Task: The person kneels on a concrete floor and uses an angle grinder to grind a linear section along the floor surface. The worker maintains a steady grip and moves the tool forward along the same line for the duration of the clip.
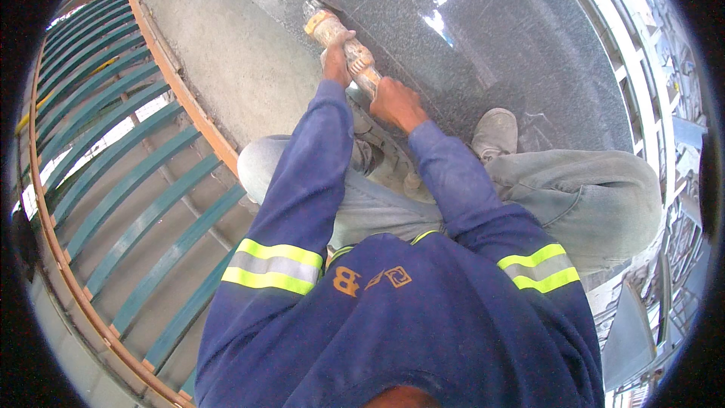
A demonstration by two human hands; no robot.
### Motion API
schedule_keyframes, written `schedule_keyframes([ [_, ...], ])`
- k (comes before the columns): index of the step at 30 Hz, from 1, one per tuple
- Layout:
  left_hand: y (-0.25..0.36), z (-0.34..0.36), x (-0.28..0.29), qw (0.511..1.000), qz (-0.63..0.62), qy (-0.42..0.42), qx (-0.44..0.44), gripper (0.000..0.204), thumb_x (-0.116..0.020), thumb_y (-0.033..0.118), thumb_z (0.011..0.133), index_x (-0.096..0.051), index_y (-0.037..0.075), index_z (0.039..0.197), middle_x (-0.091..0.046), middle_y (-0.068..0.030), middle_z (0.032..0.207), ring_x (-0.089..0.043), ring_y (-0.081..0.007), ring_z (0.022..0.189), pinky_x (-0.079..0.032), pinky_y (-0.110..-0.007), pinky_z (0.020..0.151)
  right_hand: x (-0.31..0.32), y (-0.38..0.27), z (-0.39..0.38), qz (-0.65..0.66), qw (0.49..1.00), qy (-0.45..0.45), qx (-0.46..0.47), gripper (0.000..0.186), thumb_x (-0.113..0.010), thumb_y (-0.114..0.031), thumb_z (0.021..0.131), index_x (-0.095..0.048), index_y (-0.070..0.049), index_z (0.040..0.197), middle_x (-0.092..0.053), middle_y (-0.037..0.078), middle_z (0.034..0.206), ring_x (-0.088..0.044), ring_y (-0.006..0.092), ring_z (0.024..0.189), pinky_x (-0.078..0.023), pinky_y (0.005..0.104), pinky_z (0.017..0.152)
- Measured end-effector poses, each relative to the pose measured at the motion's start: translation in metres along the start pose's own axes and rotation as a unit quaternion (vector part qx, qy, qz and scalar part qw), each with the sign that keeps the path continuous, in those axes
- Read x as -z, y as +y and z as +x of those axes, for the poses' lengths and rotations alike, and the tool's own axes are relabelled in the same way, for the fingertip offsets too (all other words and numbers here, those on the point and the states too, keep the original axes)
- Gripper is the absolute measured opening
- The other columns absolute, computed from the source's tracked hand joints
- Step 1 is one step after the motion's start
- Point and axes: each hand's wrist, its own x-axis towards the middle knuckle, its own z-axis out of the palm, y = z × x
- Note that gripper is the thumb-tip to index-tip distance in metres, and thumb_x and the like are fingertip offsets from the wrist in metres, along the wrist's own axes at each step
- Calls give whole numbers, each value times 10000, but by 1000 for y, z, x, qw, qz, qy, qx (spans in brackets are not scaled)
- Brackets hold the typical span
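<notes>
A dusty, orange-and-white angle grinder (360,58) lies across my front, its head pointing away to the upper left. Wrapped round its front body is my left hand (336,59). Farther back, my right hand (398,103) is closed round the rear end of the tool. The grinder's head is over the seam where dark, dusty floor tiles (483,45) meet pale bare concrete (219,38). What its disc touches is too small to make out.
A railing of green slats (151,159) with an orange-brown rim runs along the left. White metal rails (638,53) curve past the right side, with cluttered metal pieces (687,249) beyond. My bent legs and grey shoe (495,133) frame the work spot.
</notes>
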Motion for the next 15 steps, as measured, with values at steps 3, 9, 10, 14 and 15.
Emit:
schedule_keyframes([
  [3,0,8,0,1000,15,14,-11,294,-688,192,817,-531,15,991,-602,-120,738,-644,-270,584,-588,-453,554,1,1,4,3,1000,-1,6,353,-676,-170,777,-685,46,1057,-690,287,1071,-672,436,1033,-527,507,892],
  [9,13,20,9,1000,18,3,-17,287,-695,183,805,-550,29,1000,-600,-102,752,-642,-264,594,-590,-445,569,-1,-9,15,7,1000,4,22,357,-675,-167,778,-685,46,1064,-685,293,1080,-667,427,1050,-526,497,897],
  [10,11,13,-1,1000,10,1,-12,290,-701,171,792,-553,27,995,-596,-99,740,-634,-256,573,-582,-427,548,0,-6,16,5,1000,5,15,356,-675,-166,778,-686,48,1063,-685,293,1081,-667,426,1050,-526,497,897],
  [14,3,-12,-10,1000,0,9,8,286,-704,157,781,-559,23,987,-598,-97,750,-636,-247,577,-569,-403,523,-1,2,0,12,1000,6,17,358,-672,-162,779,-686,59,1060,-684,295,1080,-671,430,1037,-526,500,892],
  [15,2,-12,-6,1000,7,11,1,295,-699,168,792,-550,25,1002,-599,-103,757,-641,-258,590,-578,-424,546,-2,1,-4,5,1000,-1,19,357,-670,-161,778,-686,61,1058,-684,296,1079,-671,433,1035,-526,501,891],
])
